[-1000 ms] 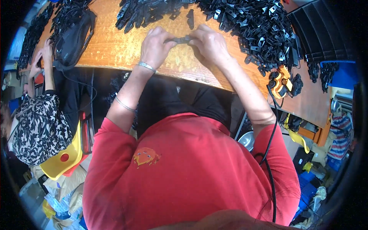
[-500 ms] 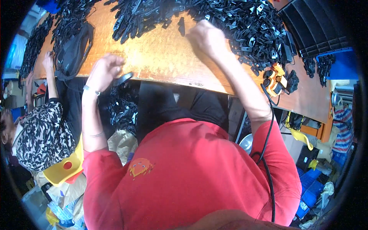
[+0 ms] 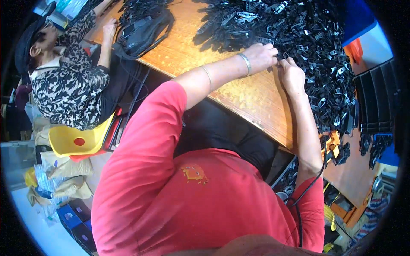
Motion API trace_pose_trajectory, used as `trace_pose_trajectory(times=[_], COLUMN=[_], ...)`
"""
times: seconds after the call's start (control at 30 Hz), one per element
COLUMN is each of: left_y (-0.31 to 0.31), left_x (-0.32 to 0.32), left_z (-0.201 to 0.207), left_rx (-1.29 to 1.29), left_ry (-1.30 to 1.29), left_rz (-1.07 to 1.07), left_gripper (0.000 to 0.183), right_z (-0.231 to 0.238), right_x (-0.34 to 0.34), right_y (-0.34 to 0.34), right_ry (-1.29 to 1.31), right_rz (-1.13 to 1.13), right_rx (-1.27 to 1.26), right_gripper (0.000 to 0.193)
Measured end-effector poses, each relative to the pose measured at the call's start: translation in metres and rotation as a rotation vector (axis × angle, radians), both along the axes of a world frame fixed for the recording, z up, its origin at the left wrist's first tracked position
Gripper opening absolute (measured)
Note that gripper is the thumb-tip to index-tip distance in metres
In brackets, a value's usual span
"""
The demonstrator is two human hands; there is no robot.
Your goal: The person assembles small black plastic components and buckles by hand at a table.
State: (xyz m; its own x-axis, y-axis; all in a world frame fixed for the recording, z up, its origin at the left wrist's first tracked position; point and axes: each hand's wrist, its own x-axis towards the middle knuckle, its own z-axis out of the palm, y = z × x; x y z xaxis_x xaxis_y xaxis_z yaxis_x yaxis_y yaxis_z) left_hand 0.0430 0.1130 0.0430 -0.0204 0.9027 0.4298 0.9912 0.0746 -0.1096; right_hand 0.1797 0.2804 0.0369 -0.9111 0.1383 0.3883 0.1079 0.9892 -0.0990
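A heap of small black plastic parts (image 3: 316,47), some with glossy highlights, covers the far right of the wooden table. At its near edge my left hand (image 3: 261,56), a band at its wrist, has its fingers curled closed. My right hand (image 3: 292,77) is close beside it on the right, thumb and fingers bent together in a pinch. The two sets of fingertips nearly meet; whatever small piece they hold is lost against the black heap behind.
To the left a co-worker in a patterned top (image 3: 70,91) sits on a yellow chair (image 3: 64,143) beside a black mesh bag (image 3: 143,36). An orange-yellow device (image 3: 332,144) with a black cable sits right of my forearm. Black ribbed trays (image 3: 376,98) stand far right.
My left hand has crossed from the table's front edge to the heap, beside my right hand. A dark oval piece was below it earlier. The view has turned, with the co-worker now showing more.
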Motion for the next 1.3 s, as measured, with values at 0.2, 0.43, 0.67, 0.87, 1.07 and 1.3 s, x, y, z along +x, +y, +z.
trace_pose_trajectory(times=[0.2,0.43,0.67,0.87,1.07,1.3], left_y=[-0.015,-0.079,-0.117,-0.13,-0.121,-0.118], left_x=[0.027,0.066,0.068,0.086,0.105,0.107], left_z=[0.009,0.007,-0.029,-0.008,-0.001,-0.004], left_rx=[0.024,0.442,0.392,0.425,0.474,0.454], left_ry=[-0.187,-1.093,-0.682,-0.735,-1.338,-1.535], left_rz=[0.007,0.263,0.336,0.4,0.272,0.28], left_gripper=[0.012,0.032,0.021,0.027,0.017,0.011], right_z=[-0.006,0.01,-0.027,-0.01,0.015,0.008], right_x=[0.026,0.037,0.036,0.037,0.041,0.057], right_y=[0.005,-0.033,-0.075,-0.118,-0.13,-0.131], right_ry=[0.173,0.02,0.113,0.205,0.227,0.194], right_rz=[0.115,0.039,0.056,-0.021,-0.055,-0.032], right_rx=[-0.181,-1.064,-1.325,-1.633,-1.68,-1.614], right_gripper=[0.028,0.022,0.014,0.013,0.013,0.018])
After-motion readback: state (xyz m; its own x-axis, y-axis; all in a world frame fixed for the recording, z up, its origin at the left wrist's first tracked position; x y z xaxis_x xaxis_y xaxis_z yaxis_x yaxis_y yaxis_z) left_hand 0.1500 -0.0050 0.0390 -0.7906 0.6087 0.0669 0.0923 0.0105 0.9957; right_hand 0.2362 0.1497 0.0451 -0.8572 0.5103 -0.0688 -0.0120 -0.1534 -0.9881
